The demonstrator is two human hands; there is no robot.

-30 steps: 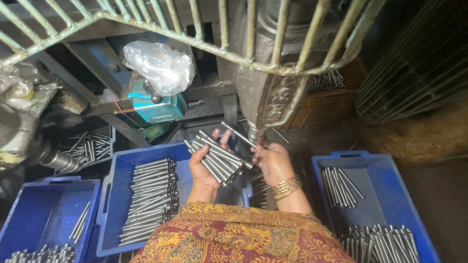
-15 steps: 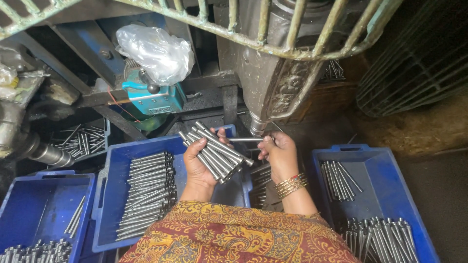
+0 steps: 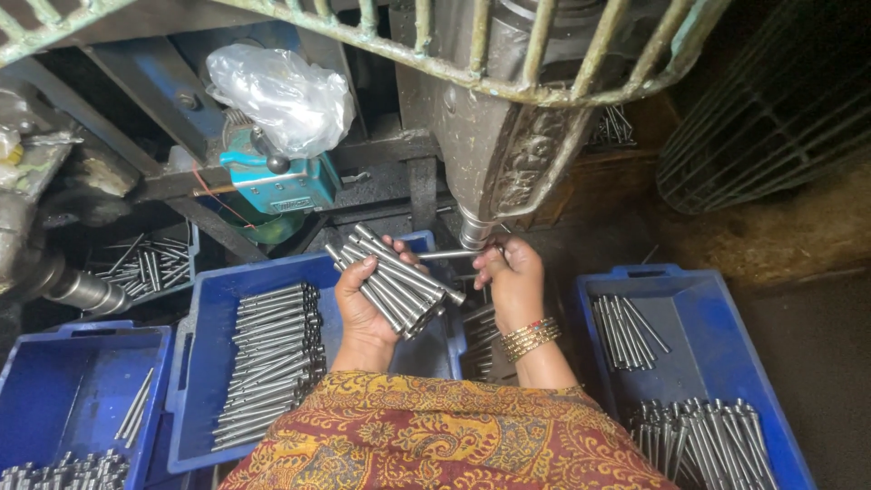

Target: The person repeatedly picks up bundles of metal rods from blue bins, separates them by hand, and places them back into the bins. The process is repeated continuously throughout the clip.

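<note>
Dim and oily, our workplace is a cramped spot under a heavy grey machine column (image 3: 508,154) ringed by a painted metal guard rail (image 3: 544,86). We sit with a patterned red and gold cloth (image 3: 435,436) across our lap, blue plastic crates on every side.

Our left hand (image 3: 363,304) is closed around a bundle of steel rods (image 3: 395,277), held slanting from upper left to lower right, thumb over the top and fingers wrapped under. Our right hand (image 3: 513,281), with bangles (image 3: 531,338) on the wrist, pinches a single steel rod (image 3: 449,255) between the fingertips. That rod lies nearly level, just above the bundle, its far end close to the round lower end of the machine column (image 3: 474,234). Whether it touches the column we cannot tell.

Below the left hand, the blue crate in front (image 3: 204,363) holds a long stack of the same rods (image 3: 272,363) lying side by side. To the right, another blue crate (image 3: 717,336) has a few loose rods (image 3: 626,327) at the far end and a heap of headed ones (image 3: 703,440) at the near end. At far left, a third blue crate (image 3: 54,390) is mostly bare, with a few pieces along its near edge. Behind, a teal machine part (image 3: 272,186) sits under a crumpled clear plastic bag (image 3: 277,95).
</note>
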